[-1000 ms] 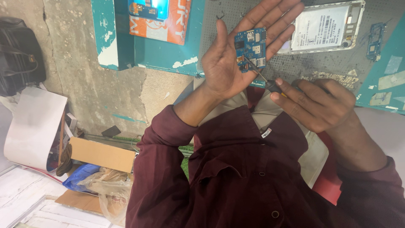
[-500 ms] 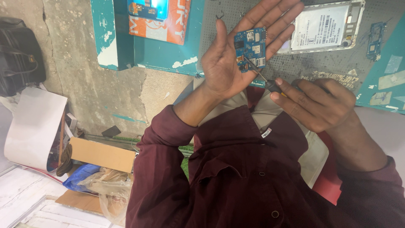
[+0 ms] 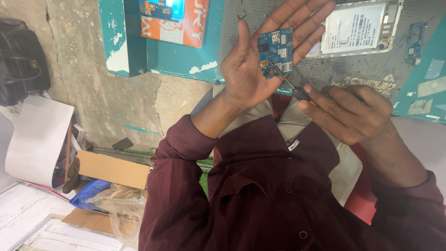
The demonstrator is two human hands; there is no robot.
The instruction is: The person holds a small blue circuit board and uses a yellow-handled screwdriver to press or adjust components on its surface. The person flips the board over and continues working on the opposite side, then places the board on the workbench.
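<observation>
The left hand (image 3: 260,65) lies open, palm up, with a small blue circuit board (image 3: 277,52) resting on its outstretched fingers. The right hand (image 3: 350,114), just beside the board, is closed around a screwdriver (image 3: 290,86), whose thin tip touches the board's lower edge. Behind the board, on the grey work mat (image 3: 325,74), lies an opened phone (image 3: 355,29) with its back removed. Well away from the board, a black bag (image 3: 21,60) sits against the wall, and a cardboard box (image 3: 114,169) lies on the floor.
</observation>
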